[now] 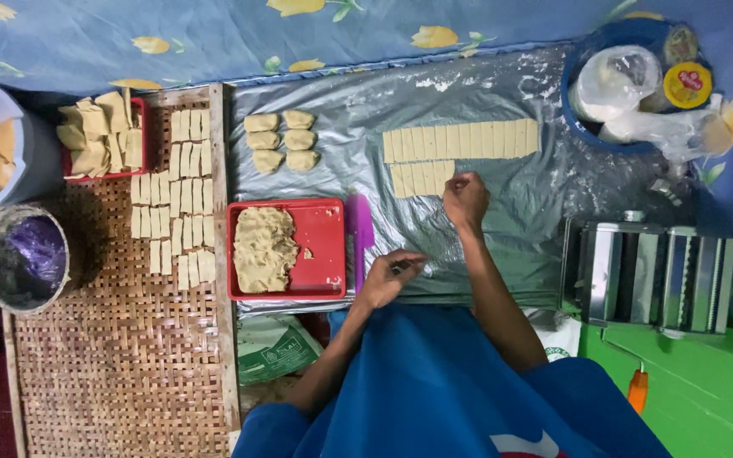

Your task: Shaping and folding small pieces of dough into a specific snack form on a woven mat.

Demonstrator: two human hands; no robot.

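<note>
My right hand [466,200] reaches onto the grey plastic sheet [519,199] and touches the end of the lower row of cut dough rectangles [422,178]. A longer row of dough rectangles [461,141] lies just beyond it. My left hand [392,276] hovers near the sheet's front edge with fingers curled; something small may be in it, but I cannot tell. A purple scraper [360,229] lies beside a red tray [326,246] that holds a lump of dough [263,248]. Several small dough balls [282,141] sit on the sheet at the back left.
A woven mat [120,339] at left carries several cut dough strips [176,195] and a red tray of folded pieces [99,136]. Two buckets [23,254] stand at far left. A metal pasta roller [651,271] is at right, a blue basin with bags [629,85] behind it.
</note>
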